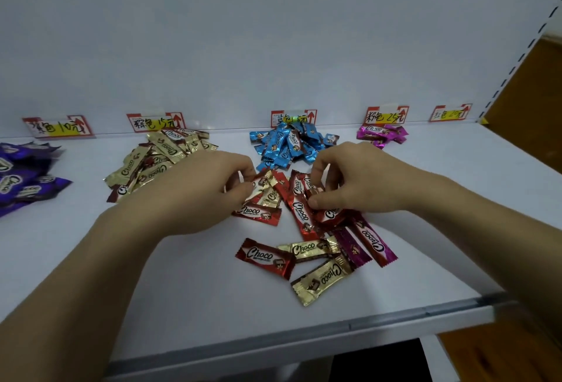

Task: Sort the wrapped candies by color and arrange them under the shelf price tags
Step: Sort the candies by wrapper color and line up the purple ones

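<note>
1. Left hand, centre of frame: thumb and forefinger are closed on a gold candy at the upper left edge of the mixed pile. The other fingers are curled under; I cannot tell what they touch.
2. Right hand, centre right: fingers are curled down, thumb opposite them, clamped on a red candy at the top of the same pile.
3. The mixed pile is unsorted and lies mid-shelf, just below both hands. It holds red, gold and pink wrappers, all printed "Choco", some overlapping.
4. Lower part of that pile: one red wrapper on the left, two gold wrappers beside and below it, two pink wrappers on the right.
5. Sorted piles sit along the back of the shelf:
   - purple pile, far left, cut by the frame edge
   - gold pile, left of centre, partly behind the left hand
   - blue pile, centre, just above the hands
   - pink pile, right of centre, small
6. Price tags: five handwritten tags on the back wall. Each of the four piles sits below one; the fifth tag is at far right.
7. The shelf is white, with a grey front rail in the lower frame.
</note>
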Demonstrator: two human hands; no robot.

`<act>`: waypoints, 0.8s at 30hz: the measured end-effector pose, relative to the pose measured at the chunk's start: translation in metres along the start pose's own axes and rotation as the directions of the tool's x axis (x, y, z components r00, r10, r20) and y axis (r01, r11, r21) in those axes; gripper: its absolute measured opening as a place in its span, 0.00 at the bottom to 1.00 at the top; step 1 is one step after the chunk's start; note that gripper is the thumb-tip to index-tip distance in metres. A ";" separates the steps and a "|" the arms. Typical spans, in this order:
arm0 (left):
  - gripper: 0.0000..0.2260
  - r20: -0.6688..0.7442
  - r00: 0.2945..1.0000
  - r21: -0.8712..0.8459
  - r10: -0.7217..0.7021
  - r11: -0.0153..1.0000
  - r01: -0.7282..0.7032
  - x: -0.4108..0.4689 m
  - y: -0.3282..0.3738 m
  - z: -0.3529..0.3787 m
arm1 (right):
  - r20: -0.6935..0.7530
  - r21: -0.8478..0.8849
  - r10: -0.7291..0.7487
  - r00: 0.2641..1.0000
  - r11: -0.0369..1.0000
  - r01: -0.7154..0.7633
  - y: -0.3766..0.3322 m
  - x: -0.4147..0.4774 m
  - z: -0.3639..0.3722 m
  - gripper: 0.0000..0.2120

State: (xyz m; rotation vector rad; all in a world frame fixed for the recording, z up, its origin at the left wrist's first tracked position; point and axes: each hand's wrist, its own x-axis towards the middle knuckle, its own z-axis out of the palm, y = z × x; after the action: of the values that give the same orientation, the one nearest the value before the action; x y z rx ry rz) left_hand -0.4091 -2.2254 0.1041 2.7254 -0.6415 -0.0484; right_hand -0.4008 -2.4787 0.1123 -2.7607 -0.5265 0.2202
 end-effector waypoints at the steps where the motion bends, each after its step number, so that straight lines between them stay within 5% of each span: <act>1: 0.06 0.012 1.000 0.001 0.003 1.000 -0.003 0.000 0.001 0.001 | 0.021 0.042 0.022 1.000 0.999 -0.023 -0.001 0.002 -0.001 0.15; 5: 0.08 0.027 1.000 -0.063 -0.005 0.998 0.007 0.001 0.004 0.006 | 0.114 0.290 0.015 0.993 0.956 -0.048 0.000 0.004 -0.009 0.12; 14: 0.13 -0.107 0.984 -0.109 -0.143 0.985 0.132 -0.029 -0.039 -0.023 | 0.000 0.547 -0.004 1.000 0.837 0.003 -0.022 0.035 -0.017 0.04; 19: 0.03 -0.338 0.854 -0.288 -0.397 0.907 0.308 -0.034 -0.100 -0.030 | -0.020 0.538 -0.036 0.999 0.842 0.041 -0.079 0.106 0.005 0.05; 24: 0.07 -0.437 0.759 -0.320 -0.482 0.872 0.370 -0.033 -0.121 -0.015 | 0.022 0.512 -0.004 1.000 0.859 -0.008 -0.117 0.157 0.026 0.05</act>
State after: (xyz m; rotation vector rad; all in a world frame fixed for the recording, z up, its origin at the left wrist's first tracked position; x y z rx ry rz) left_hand -0.3852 -2.1052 0.0764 2.4521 0.1453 0.4508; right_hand -0.3001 -2.3083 0.1138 -2.2380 -0.3974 0.3384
